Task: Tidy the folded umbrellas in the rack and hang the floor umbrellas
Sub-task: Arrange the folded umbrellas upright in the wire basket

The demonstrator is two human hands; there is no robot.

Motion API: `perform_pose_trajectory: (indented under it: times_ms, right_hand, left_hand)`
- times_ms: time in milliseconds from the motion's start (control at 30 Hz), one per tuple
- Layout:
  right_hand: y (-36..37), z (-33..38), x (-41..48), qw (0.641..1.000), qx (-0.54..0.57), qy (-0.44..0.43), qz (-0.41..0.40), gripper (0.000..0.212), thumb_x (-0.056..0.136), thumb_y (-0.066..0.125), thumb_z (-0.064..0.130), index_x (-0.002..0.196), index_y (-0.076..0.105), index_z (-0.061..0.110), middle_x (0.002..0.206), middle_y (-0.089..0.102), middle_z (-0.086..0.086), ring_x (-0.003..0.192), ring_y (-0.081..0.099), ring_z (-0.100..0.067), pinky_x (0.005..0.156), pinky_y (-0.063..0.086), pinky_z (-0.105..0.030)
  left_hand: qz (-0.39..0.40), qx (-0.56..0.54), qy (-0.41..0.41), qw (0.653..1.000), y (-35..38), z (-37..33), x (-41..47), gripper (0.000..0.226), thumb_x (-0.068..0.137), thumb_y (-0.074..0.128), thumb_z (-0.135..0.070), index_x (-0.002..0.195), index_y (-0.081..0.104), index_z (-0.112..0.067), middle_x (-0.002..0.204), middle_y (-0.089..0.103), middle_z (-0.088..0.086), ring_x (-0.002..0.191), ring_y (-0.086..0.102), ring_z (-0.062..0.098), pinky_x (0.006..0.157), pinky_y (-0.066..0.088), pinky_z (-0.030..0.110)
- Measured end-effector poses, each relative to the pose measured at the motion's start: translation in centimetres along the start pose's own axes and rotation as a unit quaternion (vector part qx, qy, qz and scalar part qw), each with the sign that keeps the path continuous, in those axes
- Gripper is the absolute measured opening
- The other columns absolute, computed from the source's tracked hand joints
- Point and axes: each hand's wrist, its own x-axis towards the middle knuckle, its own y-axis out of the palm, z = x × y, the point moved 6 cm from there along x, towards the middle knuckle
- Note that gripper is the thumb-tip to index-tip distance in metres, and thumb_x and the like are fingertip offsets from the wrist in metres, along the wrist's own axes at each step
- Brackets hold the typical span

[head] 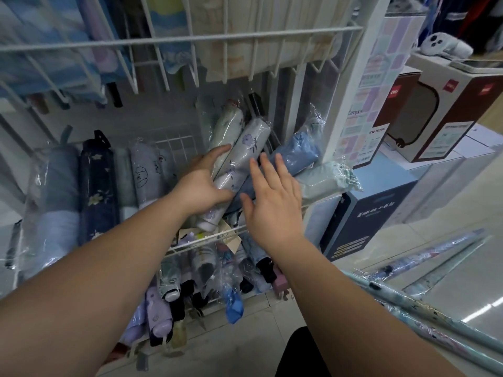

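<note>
In the head view, the left hand (201, 183) is curling its fingers around a tilted grey floral umbrella (239, 170) in the wire rack (190, 240), while the right hand (272, 197) is hovering beside it, fingers spread. The umbrellas at left are lying straight, the right cluster is lying askew, and the long floor umbrellas (424, 303) are waiting unhung, so I judge most work is remaining.

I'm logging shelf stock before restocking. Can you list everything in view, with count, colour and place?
Wire rack: one, white, centre and left, several tiers.
Folded umbrellas, middle tier: about nine, in clear sleeves; navy floral and pale ones lying straight at left; white floral, blue and mint askew at right.
Folded umbrellas, lower tier: a jumbled pile, lilac, blue, black; count unclear.
Hanging umbrellas, top tier: several, blue and pastel.
Long umbrellas: at least two, pale teal and patterned, on the floor at right.
Boxes: several, brown-and-white and navy, stacked right of the rack.
Left hand: on the white floral umbrella.
Right hand: open, over the blue umbrella.
</note>
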Motion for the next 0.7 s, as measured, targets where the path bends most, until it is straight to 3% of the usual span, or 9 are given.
perform_pose_trajectory:
  times_ms: [100, 200, 300, 400, 500, 600, 700]
  right_hand:
    - [-0.2, 0.4, -0.3, 0.999, 0.022, 0.007, -0.033, 0.058, 0.102, 0.046, 0.042, 0.155, 0.035, 0.021, 0.164, 0.028, -0.001, 0.155, 0.008, -0.022, 0.123, 0.011, -0.042]
    - [-0.5, 1.6, 0.5, 0.992, 0.123, 0.02, -0.035, 0.054, 0.103, 0.045, 0.038, 0.153, 0.039, 0.018, 0.151, 0.047, -0.006, 0.14, 0.039, -0.025, 0.117, 0.032, -0.041]
    - [0.4, 3.4, 1.9, 0.959, 0.269, 0.066, 0.058, 0.057, 0.104, 0.047, 0.036, 0.157, 0.028, 0.025, 0.143, 0.047, -0.011, 0.122, 0.054, -0.026, 0.102, 0.042, -0.032]
    - [1.3, 3.8, 2.8, 0.933, 0.325, 0.131, 0.075, 0.06, 0.103, 0.05, 0.036, 0.157, 0.025, 0.035, 0.142, 0.044, -0.012, 0.123, 0.052, -0.023, 0.095, 0.036, -0.023]
    - [3.3, 4.1, 2.9, 0.887, 0.412, 0.175, 0.114, 0.07, 0.097, 0.059, 0.039, 0.156, 0.021, 0.04, 0.137, 0.058, -0.004, 0.12, 0.061, -0.021, 0.103, 0.049, -0.034]
    - [4.5, 4.7, 3.1, 0.852, 0.48, 0.179, 0.109, 0.077, 0.093, 0.067, 0.029, 0.156, 0.024, 0.041, 0.143, 0.053, 0.009, 0.121, 0.06, -0.012, 0.102, 0.053, -0.036]
    - [4.0, 4.5, 4.9, 0.841, 0.513, 0.147, 0.091, 0.076, 0.093, 0.066, 0.01, 0.155, 0.03, 0.034, 0.14, 0.054, 0.012, 0.119, 0.062, -0.006, 0.102, 0.053, -0.032]
  left_hand:
    - [-0.025, -0.089, -0.01, 0.996, -1.0, -0.2, -0.7, 0.097, 0.071, 0.076, -0.005, 0.144, 0.037, -0.054, 0.146, 0.045, -0.001, 0.108, 0.064, 0.02, 0.076, 0.052, 0.021]
    - [-0.053, -0.189, -0.009, 0.981, -1.7, -0.3, -1.9, 0.093, 0.074, 0.072, 0.003, 0.145, 0.041, -0.048, 0.137, 0.057, 0.001, 0.083, 0.067, 0.006, 0.06, 0.05, 0.015]
    - [-0.086, -0.229, -0.012, 0.97, -2.5, 0.0, -3.3, 0.091, 0.075, 0.072, 0.007, 0.145, 0.044, -0.045, 0.144, 0.05, -0.005, 0.094, 0.063, -0.009, 0.071, 0.052, 0.011]
    - [-0.109, -0.249, -0.024, 0.962, -3.4, 0.5, -4.5, 0.089, 0.078, 0.067, 0.01, 0.146, 0.043, -0.042, 0.146, 0.047, -0.008, 0.072, 0.061, -0.014, 0.068, 0.051, 0.013]
    - [-0.118, -0.276, -0.025, 0.954, -4.0, 1.3, -4.9, 0.085, 0.082, 0.074, 0.002, 0.146, 0.042, -0.043, 0.144, 0.05, -0.009, 0.094, 0.065, -0.012, 0.076, 0.053, 0.012]
    - [-0.07, -0.28, -0.054, 0.956, -4.3, 2.5, -4.7, 0.087, 0.081, 0.083, -0.019, 0.146, 0.037, -0.053, 0.147, 0.049, -0.011, 0.117, 0.063, 0.005, 0.094, 0.056, 0.029]
    - [-0.046, -0.243, -0.092, 0.964, -4.9, 3.4, -4.8, 0.078, 0.087, 0.075, -0.024, 0.15, 0.035, -0.051, 0.15, 0.043, -0.01, 0.111, 0.059, 0.0, 0.102, 0.048, 0.027]
